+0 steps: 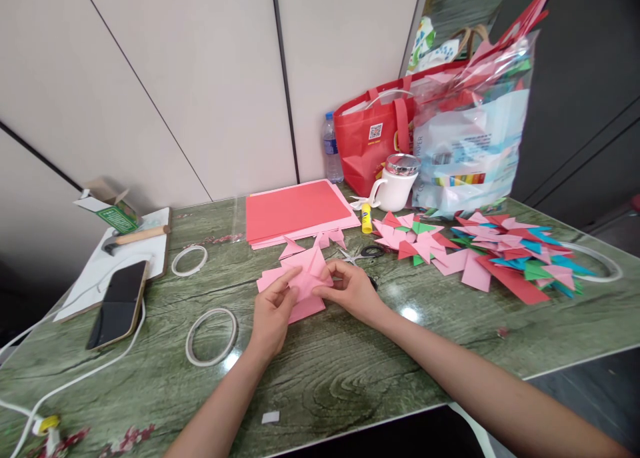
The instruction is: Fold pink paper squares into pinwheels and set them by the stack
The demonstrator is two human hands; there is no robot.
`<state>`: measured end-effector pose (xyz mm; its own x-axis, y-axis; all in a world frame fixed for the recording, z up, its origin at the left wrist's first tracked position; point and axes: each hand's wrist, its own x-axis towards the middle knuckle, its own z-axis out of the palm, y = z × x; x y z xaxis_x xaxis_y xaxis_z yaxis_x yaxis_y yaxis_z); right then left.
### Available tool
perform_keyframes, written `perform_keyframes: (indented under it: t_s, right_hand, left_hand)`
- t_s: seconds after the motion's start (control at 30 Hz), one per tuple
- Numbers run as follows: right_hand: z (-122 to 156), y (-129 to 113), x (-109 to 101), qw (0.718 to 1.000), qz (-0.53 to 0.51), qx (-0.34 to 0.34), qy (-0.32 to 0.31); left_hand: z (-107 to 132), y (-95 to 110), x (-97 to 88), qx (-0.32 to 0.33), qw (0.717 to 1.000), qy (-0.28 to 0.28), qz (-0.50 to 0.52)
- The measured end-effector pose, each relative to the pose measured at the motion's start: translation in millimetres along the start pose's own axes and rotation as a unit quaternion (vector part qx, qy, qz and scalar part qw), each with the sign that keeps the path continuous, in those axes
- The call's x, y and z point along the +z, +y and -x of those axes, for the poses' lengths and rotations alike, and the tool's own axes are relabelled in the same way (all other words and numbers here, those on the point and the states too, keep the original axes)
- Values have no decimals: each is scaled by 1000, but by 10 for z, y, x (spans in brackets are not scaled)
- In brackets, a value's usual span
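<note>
Between my two hands is a folded piece of pink paper (306,276), held just over the table with more pink paper (311,308) beneath it. My left hand (274,311) pinches its left side between thumb and fingers. On its right edge, my right hand (353,290) grips with thumb and forefinger. Folded pink pieces (327,237) lie just beyond. A pair of scissors (361,253) rests near my right hand, its handle partly hidden. Behind them stands a yellow glue stick (367,219).
Red and pink sheets (297,210) lie at the back, beside a white mug (397,185). Colourful folded pieces (520,248) cover the right side, before a plastic bag (467,138) and a red bag (363,141). Leftward are tape rolls (189,338), a phone (119,305) and a hammer (135,237).
</note>
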<state>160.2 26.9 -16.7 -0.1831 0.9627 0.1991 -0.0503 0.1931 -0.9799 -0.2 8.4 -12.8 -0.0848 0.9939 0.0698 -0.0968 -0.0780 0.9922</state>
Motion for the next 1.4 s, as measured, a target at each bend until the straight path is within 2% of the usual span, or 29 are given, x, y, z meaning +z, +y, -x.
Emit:
perform_keyframes:
  t_s: [0.1, 0.27, 0.7, 1.0, 1.2, 1.4]
  right_hand:
    - [-3, 0, 7, 1000, -18, 12, 7]
    - [-6, -18, 6, 1000, -20, 12, 14]
    - [-2, 12, 19, 1000, -20, 1, 22]
    - [6, -48, -7, 992, 101, -77, 24]
    - [3, -23, -13, 991, 104, -74, 24]
    - [1, -29, -9, 991, 103, -78, 25]
  left_hand:
    - [18, 24, 17, -29, 999, -41, 22]
    - [40, 64, 51, -56, 996, -53, 47]
    - [46, 66, 70, -43, 997, -43, 44]
    - [38, 31, 51, -31, 998, -46, 15]
    - [33, -10, 18, -43, 998, -34, 37]
    - [53, 67, 67, -52, 997, -40, 45]
